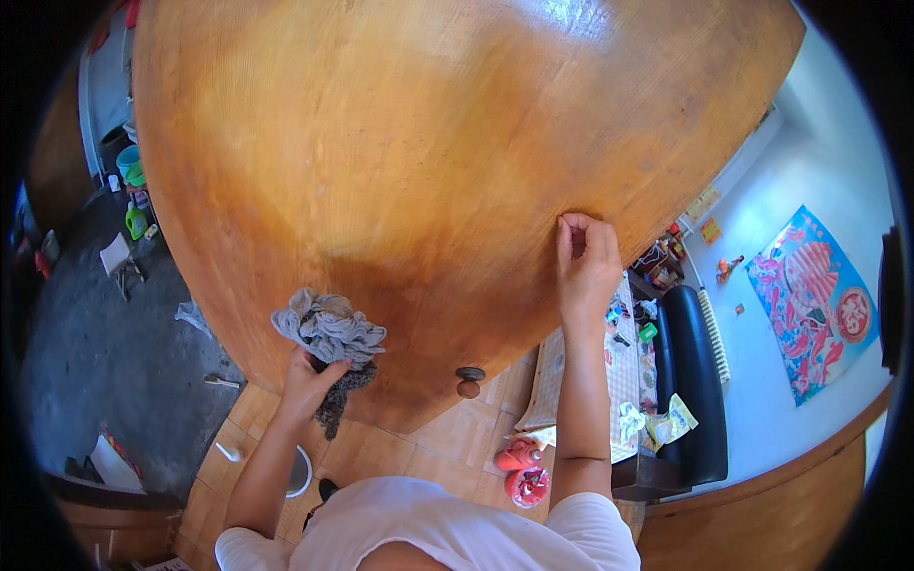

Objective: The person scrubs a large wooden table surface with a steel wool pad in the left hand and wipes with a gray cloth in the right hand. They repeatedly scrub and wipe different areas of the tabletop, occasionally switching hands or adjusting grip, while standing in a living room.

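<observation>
A large varnished wooden door (400, 171) fills the upper middle, with a round dark knob (467, 383) near its lower part. My left hand (307, 383) is closed around a bunched grey cloth (328, 328), which is held at the door's lower left; a darker, speckled part hangs below the fingers. Higher up and to the right, my right hand (588, 262) has its fingers curled and pinched together, the fingertips against the door's surface. Whatever may be between them is hidden or too small to name.
Right of the door stand a table with a checked cover (552, 381) and a black sofa (693, 381) bearing a yellow-white bag (672, 423). A red thermos-like container (519, 455) is on the tiled floor. At left, a green bottle (135, 221) and a stool (116, 255) stand on dark floor.
</observation>
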The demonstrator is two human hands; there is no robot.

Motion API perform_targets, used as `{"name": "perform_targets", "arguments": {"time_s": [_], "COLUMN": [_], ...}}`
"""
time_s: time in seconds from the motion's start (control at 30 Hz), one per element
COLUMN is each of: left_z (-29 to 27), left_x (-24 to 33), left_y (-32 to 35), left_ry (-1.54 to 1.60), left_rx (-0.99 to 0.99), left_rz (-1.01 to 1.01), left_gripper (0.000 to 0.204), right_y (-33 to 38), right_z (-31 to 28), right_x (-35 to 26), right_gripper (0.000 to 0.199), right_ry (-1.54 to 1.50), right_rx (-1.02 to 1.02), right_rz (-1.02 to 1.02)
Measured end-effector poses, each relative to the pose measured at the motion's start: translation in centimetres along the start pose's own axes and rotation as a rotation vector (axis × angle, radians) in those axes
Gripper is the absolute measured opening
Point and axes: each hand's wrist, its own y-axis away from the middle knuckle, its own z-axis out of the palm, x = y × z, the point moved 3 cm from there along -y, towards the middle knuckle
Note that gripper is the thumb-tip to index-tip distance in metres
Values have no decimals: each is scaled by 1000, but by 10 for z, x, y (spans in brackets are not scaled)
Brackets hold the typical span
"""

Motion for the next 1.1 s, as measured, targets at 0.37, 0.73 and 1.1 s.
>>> {"name": "perform_targets", "arguments": {"time_s": [0.37,0.73,1.1], "left_z": [-9,-30,-31], "left_x": [2,-11,4], "left_y": [7,18,23], "left_ry": [-20,-14,-49], "left_rx": [50,111,96], "left_rz": [34,17,3], "left_gripper": [43,41,39], "right_y": [-12,8,10], "right_z": [11,13,6], "right_x": [-2,19,10], "right_gripper": [23,24,21], "right_ry": [377,154,-27], "right_rx": [83,35,-37], "right_rz": [-306,-193,-43]}}
